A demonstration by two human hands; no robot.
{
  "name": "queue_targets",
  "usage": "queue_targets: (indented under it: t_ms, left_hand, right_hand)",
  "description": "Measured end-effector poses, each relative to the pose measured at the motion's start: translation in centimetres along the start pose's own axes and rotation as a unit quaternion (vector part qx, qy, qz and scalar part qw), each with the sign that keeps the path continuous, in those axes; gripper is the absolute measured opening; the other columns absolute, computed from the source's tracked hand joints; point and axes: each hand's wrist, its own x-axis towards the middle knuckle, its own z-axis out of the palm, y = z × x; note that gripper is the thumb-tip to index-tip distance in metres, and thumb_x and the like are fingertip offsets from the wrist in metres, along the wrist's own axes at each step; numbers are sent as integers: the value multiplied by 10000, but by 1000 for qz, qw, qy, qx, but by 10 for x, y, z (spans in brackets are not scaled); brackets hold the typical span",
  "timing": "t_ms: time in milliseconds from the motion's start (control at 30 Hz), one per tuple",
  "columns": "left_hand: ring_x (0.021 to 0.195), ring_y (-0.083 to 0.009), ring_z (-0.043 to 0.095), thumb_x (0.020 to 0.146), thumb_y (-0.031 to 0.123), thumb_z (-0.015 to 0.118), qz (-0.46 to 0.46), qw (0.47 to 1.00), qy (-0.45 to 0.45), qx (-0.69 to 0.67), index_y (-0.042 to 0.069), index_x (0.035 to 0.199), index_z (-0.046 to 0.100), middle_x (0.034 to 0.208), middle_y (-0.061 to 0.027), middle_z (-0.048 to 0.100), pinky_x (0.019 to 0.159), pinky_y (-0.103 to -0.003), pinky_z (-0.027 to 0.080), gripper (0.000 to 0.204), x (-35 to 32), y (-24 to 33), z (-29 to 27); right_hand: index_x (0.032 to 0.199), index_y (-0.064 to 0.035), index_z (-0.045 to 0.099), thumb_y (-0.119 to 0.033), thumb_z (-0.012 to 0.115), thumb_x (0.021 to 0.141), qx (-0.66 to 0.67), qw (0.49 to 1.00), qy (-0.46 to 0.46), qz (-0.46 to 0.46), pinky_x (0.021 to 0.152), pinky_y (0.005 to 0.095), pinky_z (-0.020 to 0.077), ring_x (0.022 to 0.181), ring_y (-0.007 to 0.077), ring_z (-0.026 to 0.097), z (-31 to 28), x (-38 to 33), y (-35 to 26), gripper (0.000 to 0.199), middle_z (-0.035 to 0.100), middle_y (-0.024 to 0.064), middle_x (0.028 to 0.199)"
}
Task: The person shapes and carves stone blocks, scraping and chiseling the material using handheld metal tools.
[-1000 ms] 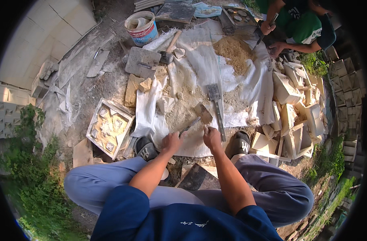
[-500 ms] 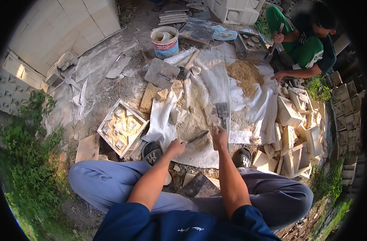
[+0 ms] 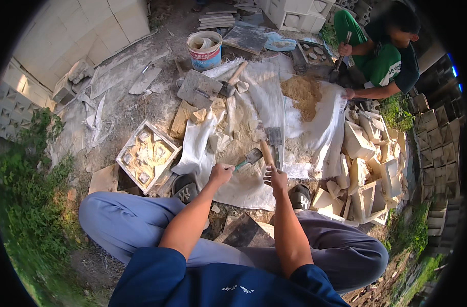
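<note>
left hand point(image 3: 221, 174) fisted, right hand point(image 3: 276, 178) half-open

You get bright, warm daylight from the upper right: it glares on the white woven sheet point(image 3: 266, 102) and the pale stone blocks point(image 3: 369, 153). Your lap lies in soft shadow. The fisheye bends edges toward a black rim, where detail softens; the centre stays sharp.

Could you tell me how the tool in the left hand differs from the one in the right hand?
The left hand grips a small scraper with a teal handle, tilted. The right hand holds a wooden-handled tool that reaches a broader flat blade. Both point away over the white sheet.
</note>
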Motion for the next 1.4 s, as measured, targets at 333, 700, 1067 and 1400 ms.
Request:
queue_targets:
  t_ms: [333,700,1067,1400]
  left_hand:
    - [777,-406,668,833,404,684,7,993,102,52,11,835,720,767,-233,677,698,-451,501,394,-11,19,4]
    - [658,-241,687,877,314,666,90,993,74,9,14,897,734,701,-144,696,637,-374,496,307,-5,42,46]
    - [604,-132,628,985,386,545,-65,962,-124,-234,33,1093,701,839,-44,721,519,-256,477,400,28,19,79]
    - [735,-161,680,959,478,557,-108,975,-16,-192,-5,1114,659,955,-105,705,572,-282,525,517,56,75,119]
  right_hand:
    - [1102,-18,608,-309,364,991,131,970,-175,110,813,389,511,868,245,662,5,-4,-11,396,681,116,979]
    - [1165,45,596,-340,581,975,149,974,-156,70,833,377,548,952,247,666,15,12,-22,430,661,145,1099]
    - [1052,-55,577,-253,538,1004,247,967,-43,55,724,385,563,801,192,641,0,35,-11,207,602,31,852]
    - [1077,-42,574,-278,493,1023,296,950,-29,92,633,356,563,685,186,612,-29,40,-11,256,597,45,829]
